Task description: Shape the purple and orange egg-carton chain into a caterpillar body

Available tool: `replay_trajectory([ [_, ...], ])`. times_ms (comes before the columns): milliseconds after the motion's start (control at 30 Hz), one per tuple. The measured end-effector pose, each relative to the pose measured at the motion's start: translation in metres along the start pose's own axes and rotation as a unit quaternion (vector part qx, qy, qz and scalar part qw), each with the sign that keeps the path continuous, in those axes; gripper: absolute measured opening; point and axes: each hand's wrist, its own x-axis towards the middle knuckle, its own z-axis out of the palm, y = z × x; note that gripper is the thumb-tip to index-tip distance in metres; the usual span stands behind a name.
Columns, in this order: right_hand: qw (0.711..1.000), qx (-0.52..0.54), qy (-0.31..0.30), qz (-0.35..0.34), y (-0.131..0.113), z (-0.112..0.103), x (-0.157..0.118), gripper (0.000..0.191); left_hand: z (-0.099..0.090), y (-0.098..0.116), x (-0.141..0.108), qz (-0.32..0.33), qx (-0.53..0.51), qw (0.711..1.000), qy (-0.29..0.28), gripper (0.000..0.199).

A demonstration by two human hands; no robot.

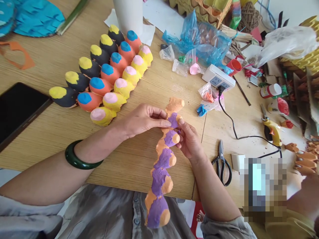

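Observation:
Between my two hands is a strip cut from an egg carton (161, 181), orange, with purple clay-like material spread over most of its cups. The top cup is bare orange, and the tips of the others stay orange. My left hand (143, 121) pinches the strip from the left, its thumb lying on the purple of the second cup. My right hand (189, 137) holds that cup from the right, thumb at its tip and fingers curled underneath. A small purple bit shows by the right fingers. The strip's lower end hangs over the table edge, above my lap.
Painted carton rows (107, 69) stand left of centre, near a black phone (20, 109). On the right are a power strip (218, 78) with its cable, scissors (221, 162), a yellow glue gun (272, 131) and a blue plastic bag (201, 38). Another person sits at the lower right.

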Motion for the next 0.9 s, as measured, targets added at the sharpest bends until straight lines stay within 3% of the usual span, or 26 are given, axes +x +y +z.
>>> replay_trajectory([
  [433,1.000,0.002,0.000,-0.006,0.0000,-0.0029,0.0007,0.055,-0.0105,0.0037,0.0008,-0.016,-0.018,0.998,-0.063,0.020],
  [633,1.000,-0.005,-0.005,0.002,0.0003,0.0004,-0.0016,0.052,-0.0057,0.0011,-0.0001,0.003,0.022,1.000,-0.006,0.021],
  [900,1.000,0.005,0.002,0.004,-0.0006,-0.0011,0.0004,0.055,-0.0094,0.0009,0.0008,0.014,0.024,0.999,-0.031,0.017],
])
